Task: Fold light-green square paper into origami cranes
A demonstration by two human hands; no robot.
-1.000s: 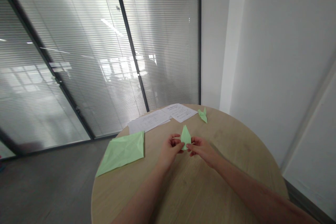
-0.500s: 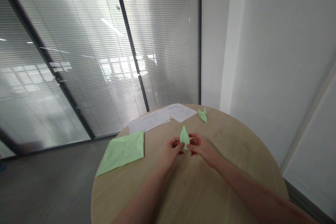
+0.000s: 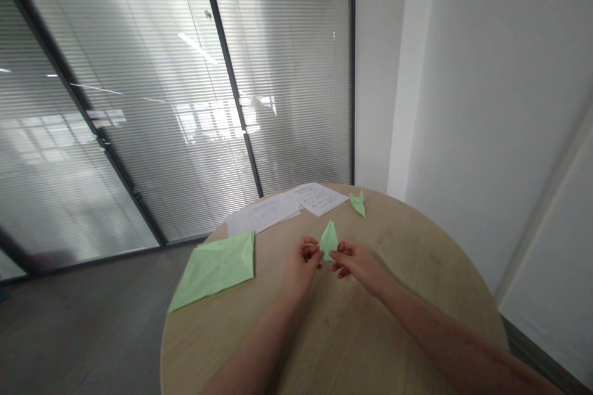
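Observation:
Over the middle of a round wooden table (image 3: 417, 271), both my hands pinch a small folded green paper piece (image 3: 328, 238) whose point sticks upward. My left hand (image 3: 302, 260) grips its lower left edge with curled fingers. My right hand (image 3: 354, 262) grips its lower right edge. The paper is held just above the tabletop.
A larger creased green sheet (image 3: 217, 267) lies flat at the table's left edge. White printed papers (image 3: 287, 205) lie at the far edge. A small finished green paper figure (image 3: 358, 202) sits far right of them. Glass partitions with blinds stand behind; a white wall is on the right.
The folded green piece tilted slightly and shifted a little right between my fingers; my hands stayed in nearly the same place.

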